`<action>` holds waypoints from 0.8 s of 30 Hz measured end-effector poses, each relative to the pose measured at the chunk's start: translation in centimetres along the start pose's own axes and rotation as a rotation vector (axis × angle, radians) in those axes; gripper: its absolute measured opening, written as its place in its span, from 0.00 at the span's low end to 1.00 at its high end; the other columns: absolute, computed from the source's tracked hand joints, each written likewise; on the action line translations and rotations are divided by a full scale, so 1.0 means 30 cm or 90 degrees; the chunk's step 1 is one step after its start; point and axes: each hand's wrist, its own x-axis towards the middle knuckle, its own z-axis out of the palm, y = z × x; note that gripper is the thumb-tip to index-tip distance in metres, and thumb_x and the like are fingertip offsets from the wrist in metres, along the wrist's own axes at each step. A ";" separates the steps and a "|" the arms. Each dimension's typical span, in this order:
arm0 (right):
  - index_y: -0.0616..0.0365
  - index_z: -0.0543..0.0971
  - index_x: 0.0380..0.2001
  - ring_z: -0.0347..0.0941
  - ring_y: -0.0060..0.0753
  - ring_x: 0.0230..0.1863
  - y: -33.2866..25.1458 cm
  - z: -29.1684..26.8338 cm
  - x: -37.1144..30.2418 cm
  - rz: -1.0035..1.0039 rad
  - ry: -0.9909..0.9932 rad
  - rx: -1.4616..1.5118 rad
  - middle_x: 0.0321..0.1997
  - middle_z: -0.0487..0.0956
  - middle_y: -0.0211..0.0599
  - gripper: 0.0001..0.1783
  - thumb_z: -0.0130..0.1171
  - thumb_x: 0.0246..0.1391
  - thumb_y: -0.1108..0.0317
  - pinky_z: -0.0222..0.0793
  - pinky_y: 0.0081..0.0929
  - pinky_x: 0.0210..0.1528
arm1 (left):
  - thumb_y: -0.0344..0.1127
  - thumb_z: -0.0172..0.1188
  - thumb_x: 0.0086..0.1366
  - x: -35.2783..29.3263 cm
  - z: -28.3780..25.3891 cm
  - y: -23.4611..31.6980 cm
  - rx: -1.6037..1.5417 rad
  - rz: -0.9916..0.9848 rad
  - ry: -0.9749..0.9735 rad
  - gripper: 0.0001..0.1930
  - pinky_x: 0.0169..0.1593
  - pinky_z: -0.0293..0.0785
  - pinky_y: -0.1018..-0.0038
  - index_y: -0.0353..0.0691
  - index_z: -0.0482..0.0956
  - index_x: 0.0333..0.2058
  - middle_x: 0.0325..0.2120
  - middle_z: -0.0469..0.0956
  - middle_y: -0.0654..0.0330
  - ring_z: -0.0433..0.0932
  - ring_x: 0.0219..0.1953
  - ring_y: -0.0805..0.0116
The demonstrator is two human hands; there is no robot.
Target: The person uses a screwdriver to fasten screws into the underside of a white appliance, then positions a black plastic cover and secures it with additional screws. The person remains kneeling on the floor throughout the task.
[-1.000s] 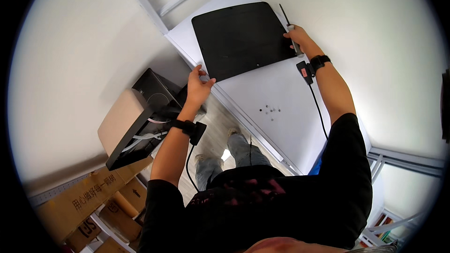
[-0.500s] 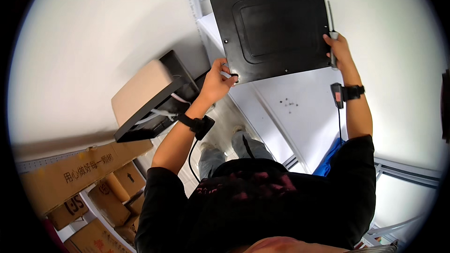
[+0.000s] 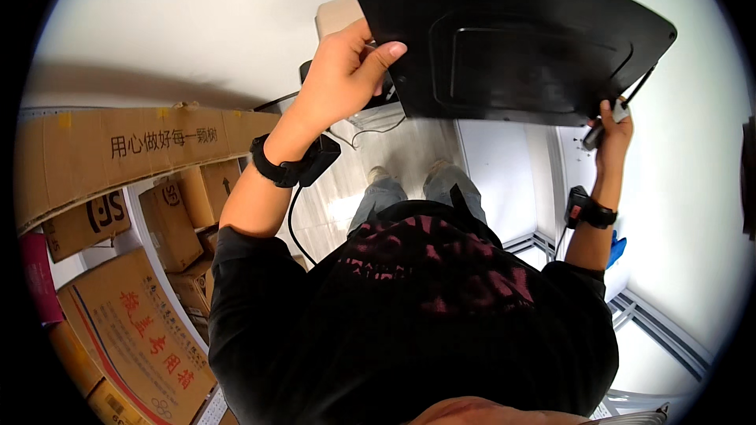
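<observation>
A black plastic panel (image 3: 520,55) with a raised rim pattern and holes along its edges is held up in front of me, tilted. My left hand (image 3: 342,75) grips its left edge, thumb on the near face and fingers behind. At the lower right corner, my right hand (image 3: 616,134) is closed round a screwdriver (image 3: 593,138) with a dark and grey handle and touches the panel too. The screwdriver's shaft points up and right. Behind the panel, a tan and black casing (image 3: 335,17) is mostly hidden.
Cardboard boxes (image 3: 138,323) fill a shelf on the left, below a long carton (image 3: 142,145). A white surface (image 3: 500,165) stands right of my feet, with several small dark screws near my right hand. A cable lies on the floor (image 3: 346,177).
My body and view have turned left, toward the boxes. The panel has come closer and tilted, and my left hand has moved higher along its edge. The screwdriver stays in my right hand.
</observation>
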 end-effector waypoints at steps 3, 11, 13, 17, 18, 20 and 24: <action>0.59 0.73 0.41 0.68 0.16 0.24 0.082 0.133 -0.045 0.015 -0.091 0.030 0.29 0.73 0.24 0.13 0.61 0.53 0.69 0.67 0.15 0.27 | 0.28 0.54 0.64 -0.061 -0.069 -0.086 -0.066 -0.092 0.028 0.04 0.20 0.69 0.83 0.34 0.74 0.35 0.17 0.74 0.64 0.72 0.17 0.80; 0.64 0.73 0.48 0.68 0.17 0.26 0.233 0.354 -0.071 -0.008 -0.106 -0.066 0.34 0.74 0.30 0.24 0.66 0.47 0.73 0.69 0.15 0.23 | 0.30 0.54 0.65 -0.229 -0.123 -0.429 -0.108 -0.106 0.121 0.05 0.22 0.70 0.81 0.34 0.73 0.33 0.16 0.74 0.63 0.74 0.18 0.77; 0.63 0.74 0.46 0.68 0.17 0.24 0.263 0.387 -0.062 -0.018 -0.123 -0.048 0.31 0.74 0.29 0.24 0.68 0.44 0.71 0.68 0.16 0.22 | 0.30 0.54 0.65 -0.259 -0.108 -0.485 -0.103 -0.094 0.143 0.05 0.23 0.71 0.81 0.33 0.73 0.33 0.17 0.74 0.63 0.75 0.19 0.77; 0.60 0.76 0.40 0.68 0.16 0.22 0.301 0.460 -0.057 -0.034 -0.130 -0.072 0.26 0.74 0.26 0.18 0.69 0.43 0.71 0.65 0.16 0.21 | 0.28 0.54 0.65 -0.305 -0.109 -0.600 -0.092 -0.098 0.172 0.05 0.24 0.73 0.80 0.32 0.74 0.34 0.20 0.75 0.61 0.76 0.22 0.76; 0.60 0.76 0.38 0.67 0.15 0.22 0.313 0.469 -0.047 -0.036 -0.138 -0.070 0.26 0.73 0.25 0.17 0.69 0.43 0.72 0.64 0.16 0.21 | 0.28 0.54 0.64 -0.308 -0.098 -0.608 -0.082 -0.097 0.177 0.04 0.25 0.74 0.79 0.32 0.74 0.34 0.21 0.75 0.61 0.76 0.22 0.75; 0.59 0.76 0.34 0.67 0.15 0.21 0.349 0.489 -0.026 -0.039 -0.156 -0.066 0.25 0.73 0.24 0.14 0.68 0.43 0.72 0.61 0.16 0.21 | 0.26 0.54 0.64 -0.311 -0.086 -0.626 -0.064 -0.091 0.207 0.04 0.27 0.75 0.79 0.31 0.75 0.34 0.23 0.76 0.60 0.77 0.24 0.75; 0.58 0.76 0.32 0.66 0.16 0.25 0.408 0.515 -0.015 -0.129 -0.180 -0.118 0.24 0.74 0.25 0.09 0.65 0.45 0.75 0.62 0.17 0.29 | 0.26 0.55 0.63 -0.327 -0.068 -0.676 -0.029 -0.107 0.261 0.04 0.29 0.76 0.79 0.30 0.76 0.32 0.24 0.77 0.59 0.77 0.24 0.74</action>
